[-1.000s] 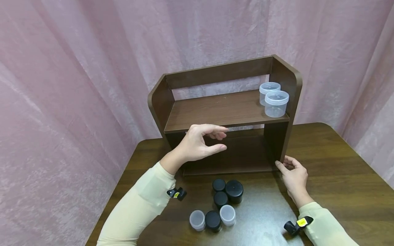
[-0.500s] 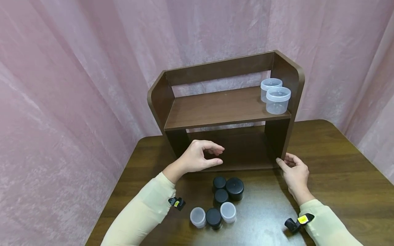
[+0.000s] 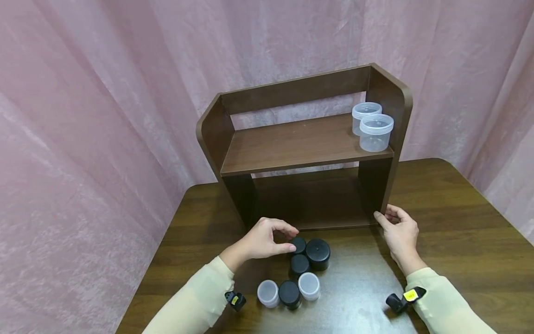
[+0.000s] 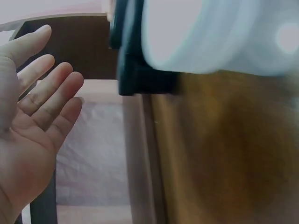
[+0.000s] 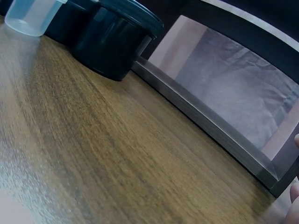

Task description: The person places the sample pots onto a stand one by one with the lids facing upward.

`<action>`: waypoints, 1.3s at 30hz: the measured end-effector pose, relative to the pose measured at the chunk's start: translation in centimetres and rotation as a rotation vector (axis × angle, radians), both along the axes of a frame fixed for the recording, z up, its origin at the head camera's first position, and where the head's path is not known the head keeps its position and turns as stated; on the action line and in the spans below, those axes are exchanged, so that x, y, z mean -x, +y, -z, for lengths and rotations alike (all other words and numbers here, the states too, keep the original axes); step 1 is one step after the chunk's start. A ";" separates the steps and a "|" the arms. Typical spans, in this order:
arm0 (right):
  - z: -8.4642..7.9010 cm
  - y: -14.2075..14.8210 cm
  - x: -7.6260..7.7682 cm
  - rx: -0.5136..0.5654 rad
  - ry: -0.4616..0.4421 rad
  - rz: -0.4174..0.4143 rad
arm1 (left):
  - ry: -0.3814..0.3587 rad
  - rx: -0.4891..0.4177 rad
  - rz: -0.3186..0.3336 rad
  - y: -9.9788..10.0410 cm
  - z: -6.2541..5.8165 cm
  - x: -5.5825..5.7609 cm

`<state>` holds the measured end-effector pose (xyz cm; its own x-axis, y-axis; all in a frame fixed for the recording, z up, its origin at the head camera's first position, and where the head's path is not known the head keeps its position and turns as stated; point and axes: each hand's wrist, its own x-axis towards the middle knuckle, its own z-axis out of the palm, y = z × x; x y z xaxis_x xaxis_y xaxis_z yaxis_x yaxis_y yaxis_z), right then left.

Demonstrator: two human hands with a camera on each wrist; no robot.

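Observation:
My left hand (image 3: 264, 239) reaches over the table, thumb and fingers apart, fingertips right at a small black-lidded jar (image 3: 299, 245). In the left wrist view its palm shows nothing held. Beside that jar stand a larger black jar (image 3: 318, 253) and another small black one (image 3: 299, 265). Nearer the front, a third small black jar (image 3: 289, 293) sits between two translucent jars with whitish lids, the left jar (image 3: 268, 292) and the right jar (image 3: 309, 285). My right hand (image 3: 401, 234) grips the lower right corner of the brown two-tier shelf (image 3: 288, 144), thumb in front, fingers on the outer side.
Two clear lidded tubs, a front tub (image 3: 375, 134) and a back tub (image 3: 362, 111), stand at the right end of the upper tier. The wooden table (image 3: 467, 232) extends to both sides of the shelf. A pink curtain (image 3: 104, 116) hangs behind.
My left hand has come down from in front of the shelf's middle to the black jars, fingers still apart. My right hand stays at the shelf corner.

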<state>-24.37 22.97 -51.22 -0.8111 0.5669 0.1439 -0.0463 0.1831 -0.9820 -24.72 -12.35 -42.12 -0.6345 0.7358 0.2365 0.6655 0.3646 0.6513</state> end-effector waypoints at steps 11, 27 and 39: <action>0.1 0.1 0.1 -0.017 0.007 -0.001 | 0.131 0.094 0.047 0.2 1.2 0.2; 0.0 0.3 0.2 -0.017 -0.005 0.004 | 0.272 0.364 0.231 4.4 1.7 1.8; 0.0 0.2 0.1 -0.014 -0.013 -0.005 | 0.270 0.431 0.230 4.9 1.4 1.6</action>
